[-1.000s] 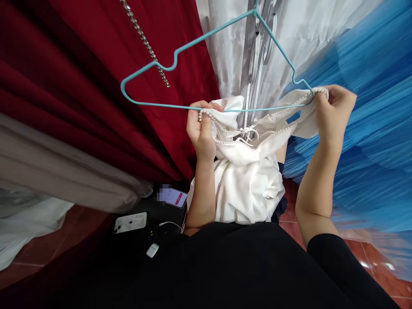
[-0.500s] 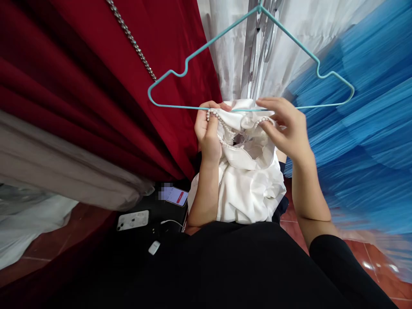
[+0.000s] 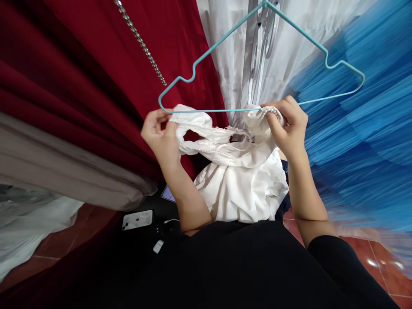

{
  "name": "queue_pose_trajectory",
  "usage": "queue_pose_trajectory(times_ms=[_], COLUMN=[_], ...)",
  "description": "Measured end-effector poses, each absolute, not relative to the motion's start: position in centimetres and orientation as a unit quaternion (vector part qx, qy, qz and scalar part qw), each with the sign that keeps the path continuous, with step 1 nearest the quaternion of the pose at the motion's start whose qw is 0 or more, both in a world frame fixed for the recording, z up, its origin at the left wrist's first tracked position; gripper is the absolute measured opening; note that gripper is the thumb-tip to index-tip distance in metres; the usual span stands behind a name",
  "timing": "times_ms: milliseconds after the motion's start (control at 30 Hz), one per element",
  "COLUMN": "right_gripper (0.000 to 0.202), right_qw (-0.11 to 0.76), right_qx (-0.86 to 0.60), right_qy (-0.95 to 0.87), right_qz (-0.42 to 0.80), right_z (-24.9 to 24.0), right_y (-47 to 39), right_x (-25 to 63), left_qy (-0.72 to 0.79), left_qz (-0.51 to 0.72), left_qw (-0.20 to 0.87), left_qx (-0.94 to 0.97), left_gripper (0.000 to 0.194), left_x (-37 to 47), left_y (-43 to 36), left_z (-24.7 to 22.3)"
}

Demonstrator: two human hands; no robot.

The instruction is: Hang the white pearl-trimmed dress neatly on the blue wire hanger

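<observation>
A white dress (image 3: 241,189) with pearl-beaded edging lies bunched over my lap, its upper part lifted and spread between my hands. My left hand (image 3: 162,135) pinches one end of that upper part, stretching it out to the left under the hanger's lower left corner. Fingers closed, my right hand (image 3: 288,124) grips the other beaded end, near the right part of the hanger's bottom bar. The light-blue hanger (image 3: 222,110) hangs tilted in front of me, its bar running along the top of the held fabric.
Red drapery (image 3: 96,77) and a silver chain (image 3: 141,43) are at the left; blue tulle (image 3: 347,128) hangs at the right. White curtains (image 3: 225,47) are behind. A phone (image 3: 137,219) and a small white case (image 3: 158,246) lie on a black surface at lower left.
My left hand has moved left, pulling its end of the dress outward and widening the opening. The hanger has shifted slightly right and tilted. My right hand stays nearly in place, its fingers more closed.
</observation>
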State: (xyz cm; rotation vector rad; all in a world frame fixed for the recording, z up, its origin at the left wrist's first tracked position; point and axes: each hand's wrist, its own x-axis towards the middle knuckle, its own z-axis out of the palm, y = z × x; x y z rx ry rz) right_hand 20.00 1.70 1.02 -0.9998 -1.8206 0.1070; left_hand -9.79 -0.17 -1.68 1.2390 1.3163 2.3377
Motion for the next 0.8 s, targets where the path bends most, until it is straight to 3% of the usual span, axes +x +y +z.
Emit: queue_pose_trajectory(times_ms=[200, 333, 467, 600, 700, 800], right_gripper=[0.023, 0.023, 0.027, 0.031, 0.032, 0.029], right_qw=[0.507, 0.488, 0.459, 0.455, 0.468, 0.487], right_qx=[-0.414, -0.434, -0.46, -0.474, -0.474, -0.459], right_qy=[-0.754, -0.756, -0.758, -0.752, -0.745, -0.742], right_qz=[0.05, 0.053, 0.054, 0.053, 0.045, 0.043], right_z=[1.3, 1.8, 2.2, 2.2, 1.9, 1.4], right_y=[1.3, 0.8, 0.1, -0.1, 0.3, 0.7], right_x=[20.1, 20.0, 19.8, 19.7, 19.5, 19.2], left_qy=[0.42, 0.445, 0.434, 0.348, 0.236, 0.274], left_qz=[0.783, 0.709, 0.644, 0.664, 0.753, 0.683], left_qw=[-0.081, -0.053, -0.056, 0.054, 0.177, 0.349], left_qx=[0.451, 0.545, 0.627, 0.66, 0.588, 0.581], left_gripper=[0.037, 0.029, 0.043, 0.054, 0.036, 0.027], left_x=[-10.9, -9.2, -7.4, -6.3, -5.5, -4.8], left_y=[0.1, -0.5, 0.8, 0.6, -1.7, -3.2], left_z=[4.5, 8.4, 9.9, 9.8, 8.6, 5.8])
